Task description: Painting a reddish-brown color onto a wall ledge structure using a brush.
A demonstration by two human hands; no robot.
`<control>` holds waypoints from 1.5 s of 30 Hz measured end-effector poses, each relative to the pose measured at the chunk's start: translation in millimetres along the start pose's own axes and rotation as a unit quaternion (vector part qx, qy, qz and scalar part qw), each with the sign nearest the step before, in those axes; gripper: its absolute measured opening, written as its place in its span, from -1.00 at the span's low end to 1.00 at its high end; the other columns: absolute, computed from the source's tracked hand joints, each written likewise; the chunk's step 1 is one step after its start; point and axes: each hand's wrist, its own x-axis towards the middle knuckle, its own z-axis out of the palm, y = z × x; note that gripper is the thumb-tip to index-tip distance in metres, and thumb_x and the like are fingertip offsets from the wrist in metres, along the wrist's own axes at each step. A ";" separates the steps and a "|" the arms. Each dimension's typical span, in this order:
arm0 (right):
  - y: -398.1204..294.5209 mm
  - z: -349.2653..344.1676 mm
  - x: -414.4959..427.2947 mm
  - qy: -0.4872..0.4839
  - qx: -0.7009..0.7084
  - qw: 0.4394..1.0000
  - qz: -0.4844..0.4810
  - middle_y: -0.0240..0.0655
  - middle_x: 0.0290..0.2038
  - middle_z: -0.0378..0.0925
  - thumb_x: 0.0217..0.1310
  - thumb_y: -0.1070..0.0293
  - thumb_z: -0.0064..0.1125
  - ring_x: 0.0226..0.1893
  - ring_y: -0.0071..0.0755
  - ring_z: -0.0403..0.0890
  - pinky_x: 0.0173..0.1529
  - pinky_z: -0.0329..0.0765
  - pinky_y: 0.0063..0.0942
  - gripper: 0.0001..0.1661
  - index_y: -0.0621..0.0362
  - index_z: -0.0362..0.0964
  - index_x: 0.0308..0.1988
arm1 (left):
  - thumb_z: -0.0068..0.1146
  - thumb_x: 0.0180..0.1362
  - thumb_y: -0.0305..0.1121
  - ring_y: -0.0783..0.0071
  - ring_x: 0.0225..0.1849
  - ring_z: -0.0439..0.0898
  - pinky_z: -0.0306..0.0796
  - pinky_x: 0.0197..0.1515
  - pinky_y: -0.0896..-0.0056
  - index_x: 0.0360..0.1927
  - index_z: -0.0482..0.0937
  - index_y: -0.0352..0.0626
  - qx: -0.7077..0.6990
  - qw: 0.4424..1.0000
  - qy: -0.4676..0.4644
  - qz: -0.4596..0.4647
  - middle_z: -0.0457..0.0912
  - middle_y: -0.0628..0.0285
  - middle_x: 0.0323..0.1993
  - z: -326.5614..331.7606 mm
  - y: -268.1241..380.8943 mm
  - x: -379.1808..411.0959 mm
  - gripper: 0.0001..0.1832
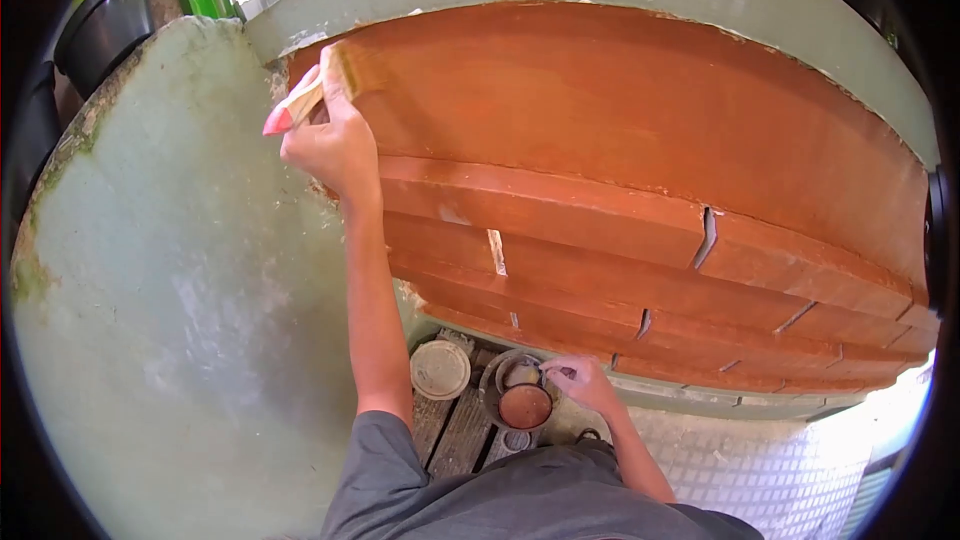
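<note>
My left hand (334,139) is raised and closed around a paintbrush (304,101) with a pale wooden handle and a pink-red end. Its bristles (352,71) lie against the upper left of an orange-red painted panel (600,97), just below a pale green rim. Low down, my right hand (581,382) has its thumb and fingers pinched at the edge of a paint pot (527,406). Reddish-brown paint shows in the pot's round mouth. Behind the pot is another round vessel (491,397), partly covered; whether the two are joined I cannot tell.
Left of my arm stands a pale green, stained wall (225,255). Orange-red stepped ledges (540,187) with dark and pale gaps run below the panel. A round lidded tub (440,370) rests by weathered wooden slats (457,435). Black plant pots (105,30) stand at upper left.
</note>
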 end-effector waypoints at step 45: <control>-61.4 -15.4 2.7 -0.015 -0.013 0.998 -0.060 -0.06 -0.30 0.69 0.26 0.41 0.23 -0.29 -0.06 0.70 -0.14 0.61 -0.24 -0.78 0.22 0.69 -0.13 | 0.25 0.31 -0.57 0.33 -0.15 0.76 0.66 -0.02 0.32 -0.10 0.71 -0.51 0.009 0.999 0.011 0.043 0.77 0.04 -0.15 -9.6 7.1 -19.6 -0.82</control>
